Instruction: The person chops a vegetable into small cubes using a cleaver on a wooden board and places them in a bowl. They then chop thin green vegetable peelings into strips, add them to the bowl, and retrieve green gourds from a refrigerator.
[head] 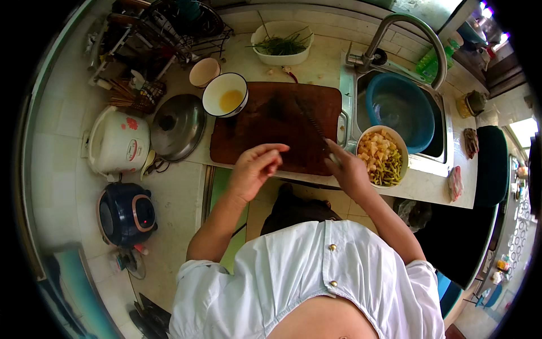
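My right hand [348,170] grips the light handle of a kitchen knife [312,120], whose dark blade lies over the right part of a brown cutting board [262,140]. Above the board's lower left edge, my left hand [258,167] has its fingers partly curled and the index finger extended; no object shows in it. A white bowl [225,95] with yellow liquid rests at the board's upper left corner. Close to my right hand stands a bowl [382,156] holding pale orange cubes and chopped green pieces. A dried red chili [292,77] lies just behind the board.
Behind the board is a white tub [283,42] of green stalks. At right, a blue basin [400,112] sits in the sink under a curved faucet [406,19]. To the left are a small bowl [204,73], a metal lid [180,127], a white rice cooker [120,142] and a dark blue cooker [127,215].
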The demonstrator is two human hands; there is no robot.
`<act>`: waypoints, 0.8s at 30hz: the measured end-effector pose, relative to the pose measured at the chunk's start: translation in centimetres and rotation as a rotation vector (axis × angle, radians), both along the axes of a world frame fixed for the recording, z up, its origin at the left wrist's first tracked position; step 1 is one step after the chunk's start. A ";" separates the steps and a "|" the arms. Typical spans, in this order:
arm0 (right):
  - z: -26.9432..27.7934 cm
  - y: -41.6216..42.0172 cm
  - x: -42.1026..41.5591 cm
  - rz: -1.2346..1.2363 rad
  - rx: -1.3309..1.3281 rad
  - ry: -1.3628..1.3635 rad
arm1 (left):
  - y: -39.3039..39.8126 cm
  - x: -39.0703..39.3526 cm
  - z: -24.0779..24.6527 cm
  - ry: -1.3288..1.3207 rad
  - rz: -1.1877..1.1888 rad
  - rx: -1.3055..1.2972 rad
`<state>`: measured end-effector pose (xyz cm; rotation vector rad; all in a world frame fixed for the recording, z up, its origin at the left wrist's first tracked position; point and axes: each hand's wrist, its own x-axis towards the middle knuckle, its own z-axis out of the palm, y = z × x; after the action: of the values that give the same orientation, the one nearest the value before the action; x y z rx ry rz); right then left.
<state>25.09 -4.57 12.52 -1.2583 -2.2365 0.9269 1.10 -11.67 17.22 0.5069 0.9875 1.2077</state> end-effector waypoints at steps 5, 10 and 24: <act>-4.2 0.3 -4.6 0.087 0.191 -0.455 | -1.3 -4.4 -3.9 0.011 0.223 -0.072; -7.8 0.3 -6.3 0.105 0.440 -0.495 | 1.2 -3.2 -3.6 0.309 0.127 0.009; -3.1 -7.9 10.5 -0.410 0.256 0.015 | 9.1 16.5 -4.8 1.057 -0.479 0.967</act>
<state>35.60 -12.46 9.38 -1.4981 -1.9042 0.4783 17.61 -2.60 12.42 2.1669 0.9607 0.8707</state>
